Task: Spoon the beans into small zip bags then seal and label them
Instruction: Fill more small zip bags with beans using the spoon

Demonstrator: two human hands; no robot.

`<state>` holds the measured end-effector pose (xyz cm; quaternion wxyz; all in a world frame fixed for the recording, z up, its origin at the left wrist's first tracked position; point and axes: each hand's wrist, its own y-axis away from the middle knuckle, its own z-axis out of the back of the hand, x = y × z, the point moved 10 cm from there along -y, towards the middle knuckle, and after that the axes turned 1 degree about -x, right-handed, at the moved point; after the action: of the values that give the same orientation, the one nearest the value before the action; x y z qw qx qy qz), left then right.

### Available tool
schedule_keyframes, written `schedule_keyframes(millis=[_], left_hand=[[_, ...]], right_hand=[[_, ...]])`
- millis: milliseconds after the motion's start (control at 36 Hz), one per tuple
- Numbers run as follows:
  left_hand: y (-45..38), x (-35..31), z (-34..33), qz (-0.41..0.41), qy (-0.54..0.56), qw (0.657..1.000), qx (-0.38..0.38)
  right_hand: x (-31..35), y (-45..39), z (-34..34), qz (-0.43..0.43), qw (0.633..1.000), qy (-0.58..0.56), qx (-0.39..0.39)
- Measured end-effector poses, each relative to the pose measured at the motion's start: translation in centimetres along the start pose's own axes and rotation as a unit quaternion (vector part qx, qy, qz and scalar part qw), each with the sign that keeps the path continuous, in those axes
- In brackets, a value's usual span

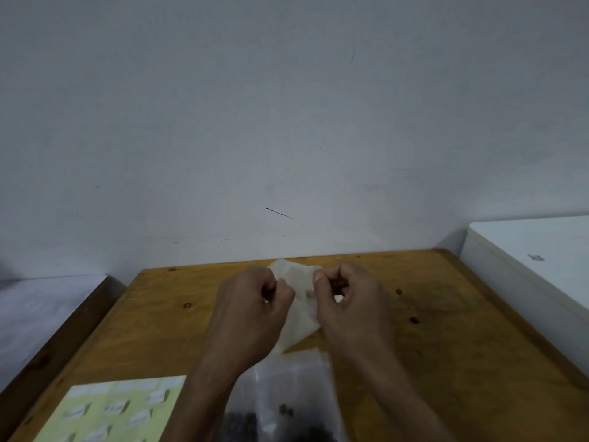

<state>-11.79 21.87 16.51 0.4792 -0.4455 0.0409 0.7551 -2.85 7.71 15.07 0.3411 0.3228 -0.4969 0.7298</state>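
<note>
Basically we are facing a pale wall (287, 106) and working at a wooden table (430, 346), white furniture (541, 266) sitting at right. At the near left a label sheet (108, 409) is lying flat; near centre, clear bags holding beans (287, 409). Both hands are meeting mid-table: our left hand (251, 314) and right hand (347, 307) are each pinching the small zip bag (301, 311), probably parting its mouth. Next we are needing a spoon, none visible.
</note>
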Motion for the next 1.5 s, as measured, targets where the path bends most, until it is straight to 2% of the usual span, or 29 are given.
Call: schedule_keyframes(millis=[139, 222, 306, 417, 556, 694, 806, 889, 1083, 1194, 1278, 1361, 1444, 1500], left_hand=[[-1.1, -0.1, 1.0, 0.009, -0.092, 0.995, 0.028], [-1.6, 0.1, 1.4, 0.022, -0.132, 0.988, 0.072], [-1.8, 0.2, 2.0, 0.034, -0.161, 0.981, 0.104], [-2.0, 0.2, 2.5, 0.052, -0.155, 0.981, 0.104], [-1.9, 0.2, 2.1, 0.030, -0.146, 0.982, 0.118], [-0.9, 0.4, 2.1, 0.004, -0.080, 0.987, 0.137], [0.4, 1.2, 0.0, -0.065, -0.132, 0.964, 0.220], [1.2, 0.9, -1.6, -0.106, -0.139, 0.953, 0.248], [0.6, 2.2, -2.1, -0.136, -0.041, 0.972, 0.187], [0.3, 3.3, -2.4, -0.120, -0.009, 0.977, 0.175], [-0.4, 4.8, -2.1, -0.095, -0.033, 0.984, 0.148], [-1.2, 6.1, -2.0, -0.055, -0.059, 0.987, 0.140], [-1.9, 7.3, -2.6, -0.015, -0.084, 0.982, 0.170], [-2.2, 7.8, -3.3, 0.002, -0.114, 0.974, 0.194]], right_hand=[[1.6, 0.4, -1.6, 0.061, 0.991, 0.011, 0.116], [2.1, 0.4, -1.8, 0.088, 0.985, 0.058, 0.134], [1.7, 0.3, -2.3, 0.071, 0.981, 0.068, 0.166], [2.6, 0.8, -3.1, 0.116, 0.974, 0.071, 0.183], [1.2, 1.4, -4.4, 0.050, 0.963, 0.087, 0.248], [1.2, 1.0, -4.1, 0.020, 0.965, 0.060, 0.256], [1.7, 0.6, -3.9, 0.022, 0.962, 0.062, 0.265], [2.2, 0.4, -4.1, 0.039, 0.961, 0.071, 0.266], [2.7, 0.3, -4.2, 0.060, 0.957, 0.106, 0.264], [1.8, 0.1, -4.1, 0.050, 0.955, 0.125, 0.263], [-0.1, -0.6, -2.7, 0.017, 0.966, 0.136, 0.218], [-3.9, -1.4, 0.1, -0.037, 0.967, 0.213, 0.136], [-8.7, -1.0, 1.5, -0.142, 0.939, 0.278, 0.144], [-11.4, 0.2, 1.4, -0.233, 0.931, 0.226, 0.169]])
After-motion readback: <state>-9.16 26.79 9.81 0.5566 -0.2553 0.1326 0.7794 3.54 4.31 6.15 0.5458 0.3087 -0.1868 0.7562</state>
